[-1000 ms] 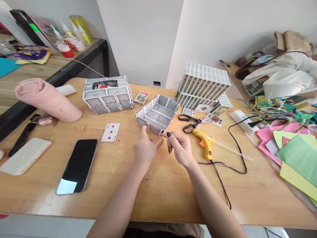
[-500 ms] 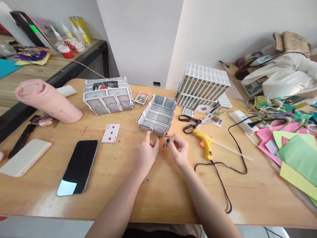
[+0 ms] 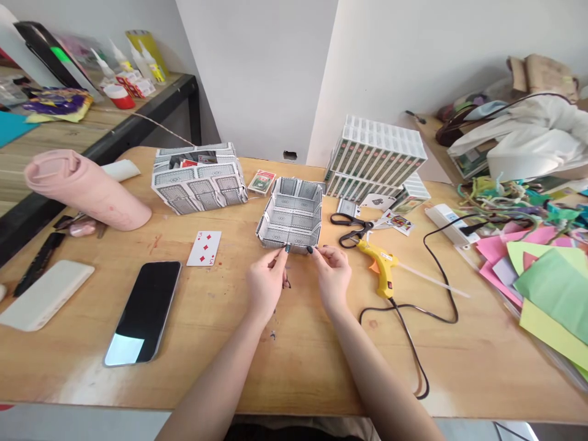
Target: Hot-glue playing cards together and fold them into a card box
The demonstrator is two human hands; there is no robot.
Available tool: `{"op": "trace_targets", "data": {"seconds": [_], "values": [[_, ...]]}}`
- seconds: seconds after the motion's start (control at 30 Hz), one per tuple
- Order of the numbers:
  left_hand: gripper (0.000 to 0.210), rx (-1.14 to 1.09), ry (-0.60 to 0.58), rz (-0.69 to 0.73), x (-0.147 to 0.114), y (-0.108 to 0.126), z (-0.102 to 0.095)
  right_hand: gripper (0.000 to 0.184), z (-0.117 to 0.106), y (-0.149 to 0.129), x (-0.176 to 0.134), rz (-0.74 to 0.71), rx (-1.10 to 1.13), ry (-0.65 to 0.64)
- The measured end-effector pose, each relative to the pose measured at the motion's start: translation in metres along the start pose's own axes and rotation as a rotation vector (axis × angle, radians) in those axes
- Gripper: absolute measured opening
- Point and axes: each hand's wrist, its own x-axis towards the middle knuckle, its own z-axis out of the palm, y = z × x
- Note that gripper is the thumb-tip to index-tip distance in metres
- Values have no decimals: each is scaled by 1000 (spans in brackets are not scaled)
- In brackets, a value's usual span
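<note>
An open tray made of grey-backed playing cards (image 3: 295, 218) sits in front of me, its inside facing up. My left hand (image 3: 267, 274) pinches its near edge left of the middle, thumb on top. Right of it, my right hand (image 3: 331, 272) pinches the near right corner of the same edge, with its fingers curled. Just right of the tray lie black-handled scissors (image 3: 353, 228) and a yellow glue gun (image 3: 383, 265) with a clear glue stick in its back. A three of diamonds (image 3: 204, 248) lies face up to the left.
A box of joined cards (image 3: 199, 177) stands at the back left, beside a card pack (image 3: 262, 182). Stacked card packs (image 3: 376, 156) rise at the back right. A phone (image 3: 144, 312), a pink roll (image 3: 87, 188), a power strip (image 3: 451, 223) and coloured paper (image 3: 551, 288) lie around. The glue gun's cord loops on the right.
The tray has turned slightly and now sits squarer to me. My left thumb has come onto its near edge, and my right hand has closed in on the near right corner.
</note>
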Motion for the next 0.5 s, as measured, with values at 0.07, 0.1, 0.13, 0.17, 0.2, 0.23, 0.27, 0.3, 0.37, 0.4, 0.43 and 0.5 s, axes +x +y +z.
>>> {"op": "trace_targets", "data": {"seconds": [0.07, 0.1, 0.13, 0.17, 0.2, 0.23, 0.27, 0.3, 0.37, 0.4, 0.43, 0.5], "values": [[37, -23, -6, -13, 2, 0, -1, 25, -1, 0, 1, 19, -12, -7], [37, -26, -11, -14, 3, 0, -1, 25, -2, 1, 1, 20, -24, -20], [36, -24, -15, -11, 3, 1, -2, 26, -3, 2, 2, 19, -34, -37], [37, -20, -17, -7, 3, 1, -2, 27, -3, 3, 2, 21, -41, -55], [38, -14, -18, -3, 3, 1, -3, 29, -4, 4, 3, 24, -47, -71], [40, -9, -17, 3, 3, 1, -3, 30, -5, 6, 4, 27, -53, -83], [41, -4, -14, 7, 3, 1, -3, 32, -6, 7, 4, 29, -60, -92], [43, -2, -10, 11, 3, 1, -3, 33, -7, 9, 5, 26, -72, -101], [45, -3, 1, 17, 3, 0, -2, 33, -8, 10, 7, 0, -120, -119], [46, -5, 6, 20, 3, -1, -1, 33, -9, 11, 8, -16, -148, -129], [46, -9, 12, 23, 4, -1, -1, 34, -10, 11, 9, -29, -166, -139], [47, -20, 18, 29, 5, -2, -1, 37, -11, 11, 10, -36, -171, -157]]}}
